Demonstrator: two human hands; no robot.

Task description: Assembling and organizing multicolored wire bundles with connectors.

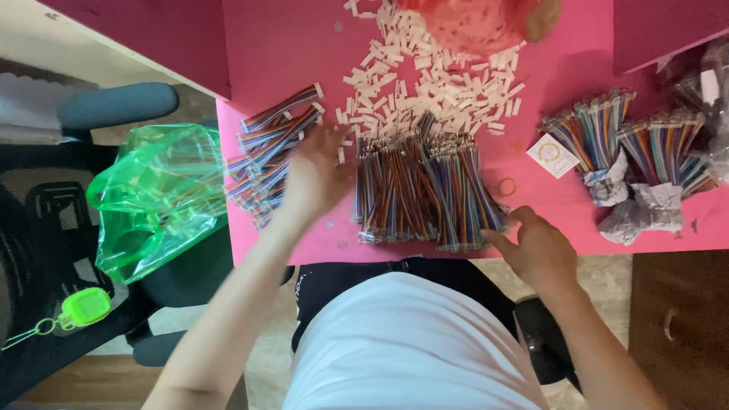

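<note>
A crumpled green plastic bag sits left of the pink table; a small white square label lies right.

Two hands, one green bag

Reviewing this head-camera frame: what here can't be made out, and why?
- Left hand: motion-blurred over the wire pile's edge, so any grip cannot be told.
- Right hand: seen from the back at the wire pile; fingertip contact is hidden.
- Red bag: cut off by the top edge.
- Dark bag: cut off by the right edge, contents unclear.
</note>
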